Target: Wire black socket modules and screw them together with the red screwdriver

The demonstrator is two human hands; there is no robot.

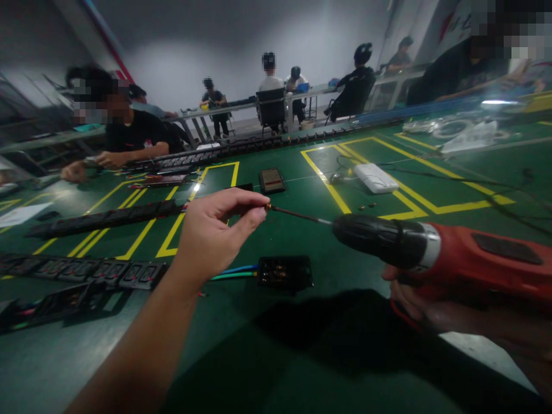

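Observation:
My right hand (425, 307) grips a red and black electric screwdriver (435, 250), held level above the green table with its thin bit (299, 215) pointing left. My left hand (215, 233) is raised in front of it, thumb and forefinger pinched on a small screw (268, 206) at the tip of the bit. Below, on the table, lies a black socket module (284, 272) with blue and green wires (235, 272) running out of its left side.
Long black power strips (103, 218) and opened strip housings (81, 273) lie at the left. A small dark device (271, 180) and a white box (376, 177) sit farther back among yellow floor-tape lines. Other people work at the left and at far benches.

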